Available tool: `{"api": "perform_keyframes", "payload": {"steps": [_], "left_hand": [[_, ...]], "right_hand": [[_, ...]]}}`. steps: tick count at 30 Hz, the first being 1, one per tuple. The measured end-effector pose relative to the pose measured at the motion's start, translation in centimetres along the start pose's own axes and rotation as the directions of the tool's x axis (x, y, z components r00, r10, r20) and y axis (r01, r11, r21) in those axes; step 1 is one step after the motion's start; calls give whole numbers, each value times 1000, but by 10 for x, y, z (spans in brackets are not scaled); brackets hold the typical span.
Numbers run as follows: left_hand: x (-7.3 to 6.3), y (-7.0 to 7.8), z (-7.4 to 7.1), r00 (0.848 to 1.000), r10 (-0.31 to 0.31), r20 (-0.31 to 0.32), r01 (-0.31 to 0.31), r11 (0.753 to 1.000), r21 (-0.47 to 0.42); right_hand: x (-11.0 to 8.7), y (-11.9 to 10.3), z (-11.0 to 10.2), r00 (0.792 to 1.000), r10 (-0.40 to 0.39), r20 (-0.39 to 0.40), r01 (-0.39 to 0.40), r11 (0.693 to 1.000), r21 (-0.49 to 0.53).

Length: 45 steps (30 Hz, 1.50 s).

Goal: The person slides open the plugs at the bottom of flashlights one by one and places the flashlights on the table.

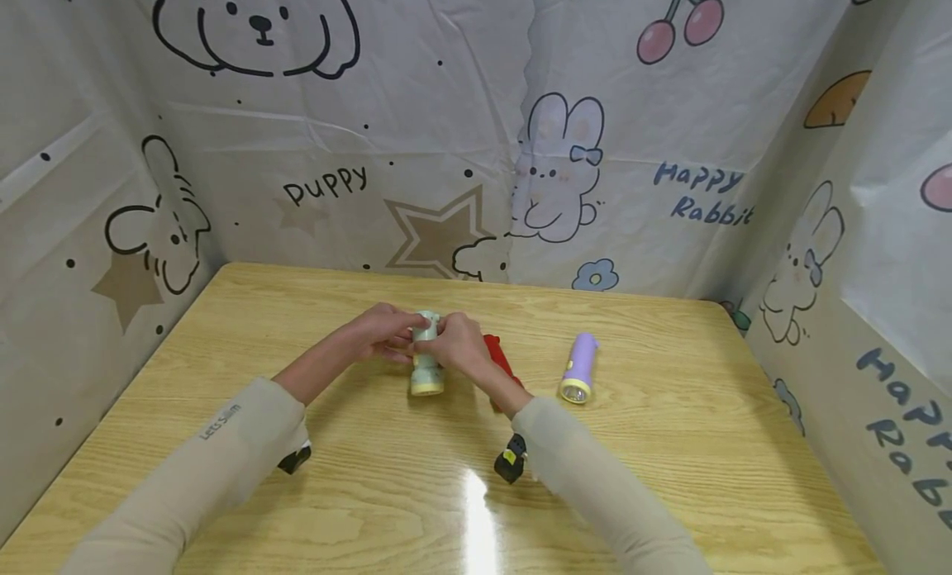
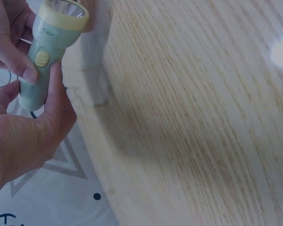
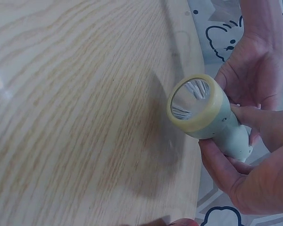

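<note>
The flashlight (image 2: pixel 53 43) is pale green — its rim (image 2: pixel 62 21) yellow.

Smooth plastic flashlight (image 2: pixel 51 41), glossy wood-grain table (image 1: pixel 372 492)

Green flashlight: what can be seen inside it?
Inside the green flashlight, a shiny reflector shows through the front; the casing covers everything deeper, which cannot be seen.

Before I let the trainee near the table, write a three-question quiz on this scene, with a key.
1. True or false: the left hand and right hand both grip the pale green, yellow-rimmed flashlight.
2. Its ridged button is: a) red, b) yellow, c) black.
3. Fill in: in the head view, the purple, yellow-rimmed flashlight lies ____ of the partly hidden red object.

Key: 1 true; 2 b; 3 right.
</note>
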<state>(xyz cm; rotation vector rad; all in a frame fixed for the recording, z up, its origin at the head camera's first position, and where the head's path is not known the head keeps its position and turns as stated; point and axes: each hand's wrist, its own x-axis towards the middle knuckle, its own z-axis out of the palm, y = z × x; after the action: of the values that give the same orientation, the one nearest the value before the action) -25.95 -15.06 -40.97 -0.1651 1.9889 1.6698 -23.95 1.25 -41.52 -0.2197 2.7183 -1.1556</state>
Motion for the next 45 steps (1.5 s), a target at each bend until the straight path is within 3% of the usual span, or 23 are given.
{"api": "perform_keyframes", "payload": {"steps": [14,45], "left_hand": [[3,-4,-1,999,-35,-9,35,999,26],[6,-11,-6,999,-40,-17,41,996,83]], "right_hand": [[-1,2,5,999,-36,-14,36,999,-13],[1,2,12,1000,19,16,-19,999,-30]]}}
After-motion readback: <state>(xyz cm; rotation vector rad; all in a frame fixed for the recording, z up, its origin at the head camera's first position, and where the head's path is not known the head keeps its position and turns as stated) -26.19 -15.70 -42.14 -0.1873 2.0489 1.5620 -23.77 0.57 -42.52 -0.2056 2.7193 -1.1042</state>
